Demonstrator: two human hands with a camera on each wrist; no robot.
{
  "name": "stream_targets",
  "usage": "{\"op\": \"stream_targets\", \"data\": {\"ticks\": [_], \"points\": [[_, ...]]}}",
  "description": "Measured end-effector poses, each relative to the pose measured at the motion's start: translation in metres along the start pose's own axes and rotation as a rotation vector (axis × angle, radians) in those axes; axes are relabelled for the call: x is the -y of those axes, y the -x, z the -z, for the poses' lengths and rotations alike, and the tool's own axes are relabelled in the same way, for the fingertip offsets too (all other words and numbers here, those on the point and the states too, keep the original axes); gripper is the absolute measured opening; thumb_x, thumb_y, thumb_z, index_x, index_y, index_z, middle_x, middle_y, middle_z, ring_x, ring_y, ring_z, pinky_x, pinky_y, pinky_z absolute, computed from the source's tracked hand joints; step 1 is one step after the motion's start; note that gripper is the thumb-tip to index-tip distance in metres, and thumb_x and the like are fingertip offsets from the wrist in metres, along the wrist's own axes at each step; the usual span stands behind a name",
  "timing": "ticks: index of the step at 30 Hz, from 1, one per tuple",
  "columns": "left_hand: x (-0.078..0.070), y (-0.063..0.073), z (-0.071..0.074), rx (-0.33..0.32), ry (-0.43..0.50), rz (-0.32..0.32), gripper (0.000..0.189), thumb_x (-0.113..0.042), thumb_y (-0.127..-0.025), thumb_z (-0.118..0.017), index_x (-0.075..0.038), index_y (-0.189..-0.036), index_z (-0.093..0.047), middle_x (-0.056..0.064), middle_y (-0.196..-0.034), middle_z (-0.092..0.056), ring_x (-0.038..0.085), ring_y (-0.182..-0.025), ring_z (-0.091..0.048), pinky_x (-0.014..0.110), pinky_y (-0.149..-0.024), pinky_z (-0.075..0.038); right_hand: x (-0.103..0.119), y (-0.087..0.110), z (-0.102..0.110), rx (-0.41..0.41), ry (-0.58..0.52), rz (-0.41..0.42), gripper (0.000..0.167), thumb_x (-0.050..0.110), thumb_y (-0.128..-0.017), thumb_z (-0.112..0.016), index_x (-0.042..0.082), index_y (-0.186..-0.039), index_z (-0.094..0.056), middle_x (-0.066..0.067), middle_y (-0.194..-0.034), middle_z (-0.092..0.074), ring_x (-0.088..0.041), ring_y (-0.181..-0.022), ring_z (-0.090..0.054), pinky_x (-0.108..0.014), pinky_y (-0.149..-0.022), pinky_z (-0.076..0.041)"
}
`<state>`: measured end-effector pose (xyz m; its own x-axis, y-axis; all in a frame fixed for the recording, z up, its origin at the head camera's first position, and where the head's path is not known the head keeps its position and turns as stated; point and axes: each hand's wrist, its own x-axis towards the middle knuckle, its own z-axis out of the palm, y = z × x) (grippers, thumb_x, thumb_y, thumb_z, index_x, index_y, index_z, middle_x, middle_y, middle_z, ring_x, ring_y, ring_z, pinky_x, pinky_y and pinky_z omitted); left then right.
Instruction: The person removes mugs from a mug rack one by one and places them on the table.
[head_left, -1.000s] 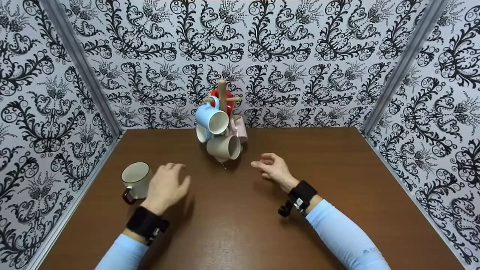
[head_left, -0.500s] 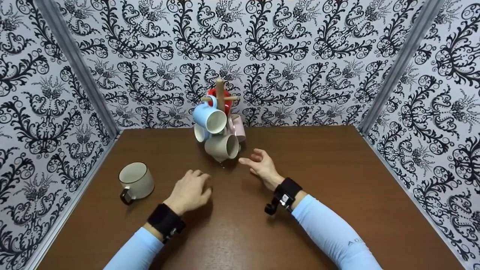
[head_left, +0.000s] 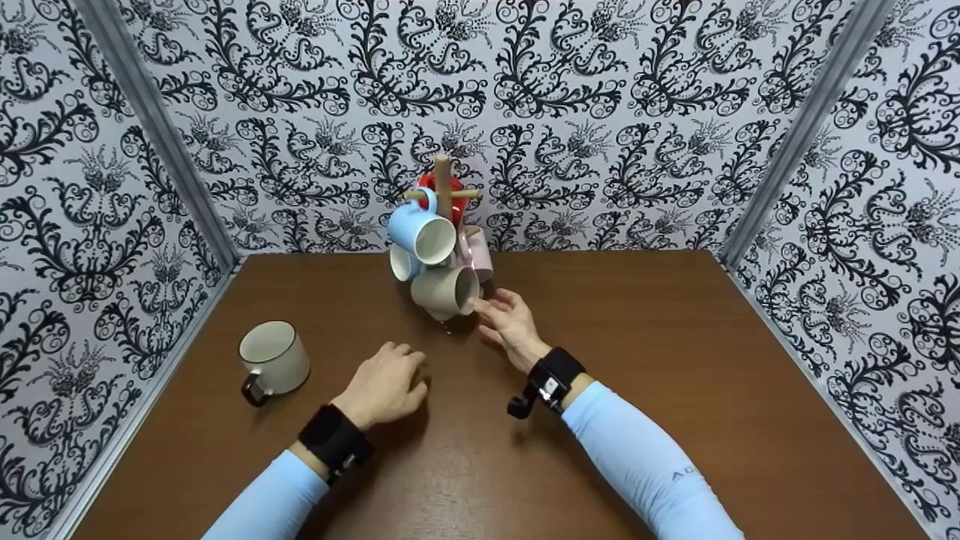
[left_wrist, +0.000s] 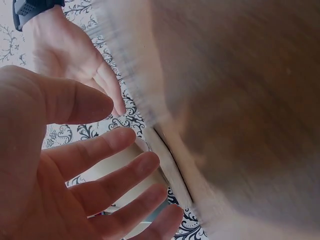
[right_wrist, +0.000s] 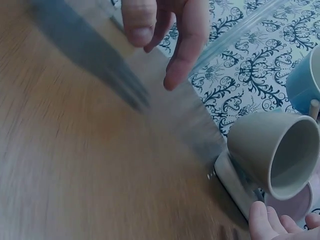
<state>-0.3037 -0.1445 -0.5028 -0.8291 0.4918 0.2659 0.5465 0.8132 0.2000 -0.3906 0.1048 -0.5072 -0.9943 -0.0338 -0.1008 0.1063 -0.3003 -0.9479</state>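
At the back of the table a wooden mug tree [head_left: 442, 180] holds several mugs. A grey-beige mug [head_left: 435, 291] hangs low on it, its mouth facing right. My right hand [head_left: 514, 330] is just right of this mug, fingers loosely bent and holding nothing; its fingertips overlap the mug's rim in the head view, and contact cannot be told. My left hand [head_left: 384, 386] hovers palm down over the middle of the table. The left wrist view shows its fingers [left_wrist: 120, 170] spread and holding nothing. Left of it stands a cream mug [head_left: 276, 360] with a dark rim and black handle.
Also on the tree are a light blue mug [head_left: 421, 232], another blue one [head_left: 403, 262] below it, a pink mug [head_left: 480, 255] and a red mug [head_left: 456, 210] partly hidden behind the post. Patterned walls [head_left: 600, 150] enclose the brown table [head_left: 675, 322] on three sides.
My left hand has moved right, away from the cream mug, then stayed nearly still. My right hand has moved left and slightly forward to the grey-beige mug. The mugs have not moved.
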Motion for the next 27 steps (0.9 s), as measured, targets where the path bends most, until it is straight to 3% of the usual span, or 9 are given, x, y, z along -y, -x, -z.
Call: {"op": "stream_targets", "data": {"ticks": [3, 7, 14, 19, 27], "points": [[0.0, -0.001, 0.002, -0.004, -0.014, -0.018, 0.021, -0.017, -0.093, -0.074, -0.002, -0.107, -0.074, 0.017, -0.105, -0.074, 0.041, -0.097, -0.065, 0.056, -0.079, -0.061, -0.001, -0.004, -0.007, -0.017, -0.034, -0.011, 0.091, 0.017, -0.098, -0.08, -0.003, -0.169, -0.027, -0.034, -0.17, -0.041, -0.051, -0.155, -0.051, -0.063, -0.132, -0.043], [-0.001, -0.001, 0.001, 0.018, -0.002, -0.028, 0.024, -0.017, -0.094, -0.075, -0.001, -0.112, -0.075, 0.018, -0.106, -0.073, 0.041, -0.098, -0.066, 0.057, -0.081, -0.061, -0.001, -0.012, -0.014, -0.054, -0.045, -0.015, 0.094, 0.018, -0.097, -0.081, -0.004, -0.169, -0.027, -0.034, -0.169, -0.043, -0.047, -0.148, -0.056, -0.063, -0.131, -0.044], [-0.002, -0.001, -0.002, 0.056, -0.004, -0.019, 0.03, -0.018, -0.1, -0.071, 0.003, -0.122, -0.072, 0.02, -0.111, -0.075, 0.044, -0.106, -0.068, 0.058, -0.093, -0.06, -0.003, -0.019, -0.026, -0.093, -0.041, -0.036, 0.097, 0.024, -0.094, -0.086, -0.004, -0.169, -0.031, -0.031, -0.165, -0.048, -0.034, -0.133, -0.065, -0.061, -0.127, -0.049], [-0.001, 0.0, -0.003, 0.056, -0.002, -0.016, 0.03, -0.017, -0.102, -0.069, 0.004, -0.123, -0.071, 0.02, -0.108, -0.075, 0.043, -0.104, -0.068, 0.057, -0.098, -0.058, -0.008, -0.02, -0.032, -0.087, -0.05, -0.041, 0.092, 0.019, -0.095, -0.086, -0.003, -0.167, -0.033, -0.031, -0.159, -0.052, -0.028, -0.121, -0.067, -0.062, -0.125, -0.051], [0.001, 0.005, -0.003, 0.072, 0.032, 0.023, 0.043, -0.017, -0.103, -0.07, 0.005, -0.14, -0.066, 0.023, -0.125, -0.077, 0.046, -0.116, -0.071, 0.06, -0.1, -0.061, -0.017, -0.023, -0.04, -0.095, 0.04, -0.009, 0.095, 0.012, -0.09, -0.091, 0.0, -0.166, -0.036, -0.03, -0.152, -0.057, -0.033, -0.127, -0.07, -0.06, -0.12, -0.056]]}}
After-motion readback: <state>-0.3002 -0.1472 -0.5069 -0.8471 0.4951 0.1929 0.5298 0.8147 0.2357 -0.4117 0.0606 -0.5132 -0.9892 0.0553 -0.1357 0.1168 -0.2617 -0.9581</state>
